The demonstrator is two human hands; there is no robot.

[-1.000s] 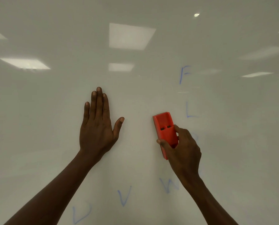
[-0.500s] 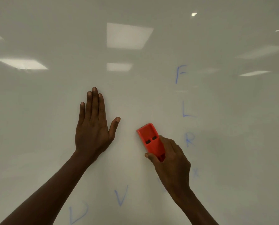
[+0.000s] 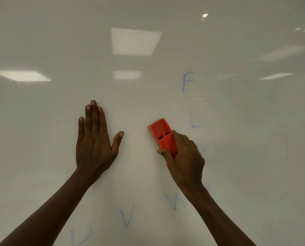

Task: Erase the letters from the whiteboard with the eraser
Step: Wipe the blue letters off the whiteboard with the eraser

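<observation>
The left hand [image 3: 94, 141] lies flat on the glossy white whiteboard [image 3: 41, 121], fingers straight, thumb splayed. The right hand [image 3: 184, 157] grips the orange plastic eraser [image 3: 163, 134] against the board, left of a blue letter L [image 3: 195, 120].

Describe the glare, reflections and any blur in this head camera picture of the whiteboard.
Head view: the glossy whiteboard mirrors ceiling light panels as pale rectangles along the top; no glare covers the letters. The F and L read faintly but clearly. The eraser and both hands are sharp; edges bend from wide-angle distortion.
</observation>
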